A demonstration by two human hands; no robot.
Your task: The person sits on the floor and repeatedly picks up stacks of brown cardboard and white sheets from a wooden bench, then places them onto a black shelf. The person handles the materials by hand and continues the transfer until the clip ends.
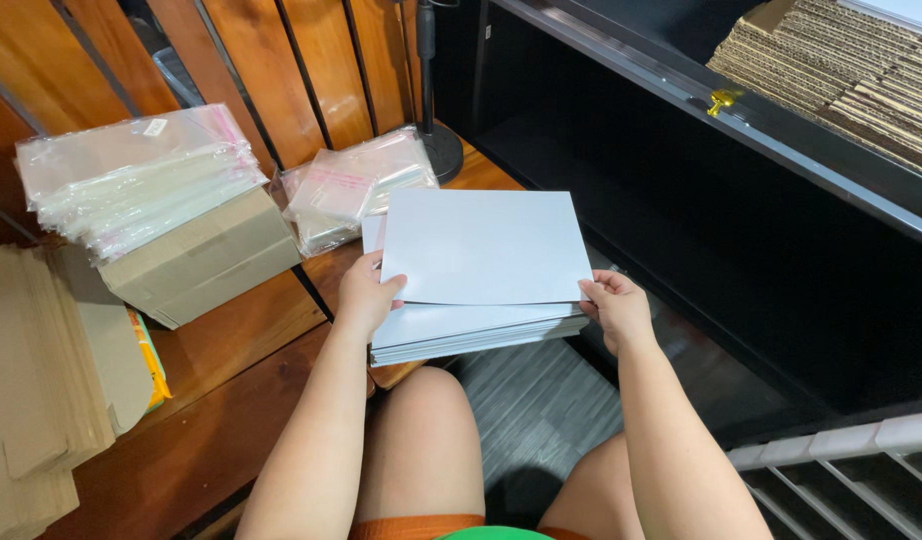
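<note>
Cardboard lies furthest left: flattened brown cardboard sheets (26,390) are heaped at the edge of the wooden bench (231,400), with a yellow-and-green item wedged beneath them, too hidden to identify. Next to them sits a closed cardboard box (206,265) carrying a stack of clear plastic bags (141,175), and a smaller pile of plastic sleeves (351,195) lies just beyond, close to the round black base of a stand (443,150).

Your left hand (366,295) is closed on the near left corner of the top white sheet (481,245), thumb on top and fingers beneath, so that the sheet sits slightly raised and skewed above the stack of white sheets (471,330). This hold reads as separating one sheet from the rest. The stack itself rests on the bench corner and overhangs it above your knees.

Your right hand (613,310) is pinched on the right edge, fingertips curled around it; whether it grips only the top sheet or the stack edge as well cannot be told from this view. The two-sided hold keeps the sheet flat and unbent.

To the right, a dark shelf unit (741,260) stands close by, crowding your right elbow. On top of it lies corrugated cardboard (841,70) with a small gold fitting (722,99) at the rim. A white rack (851,460) occupies the lower right corner.
</note>
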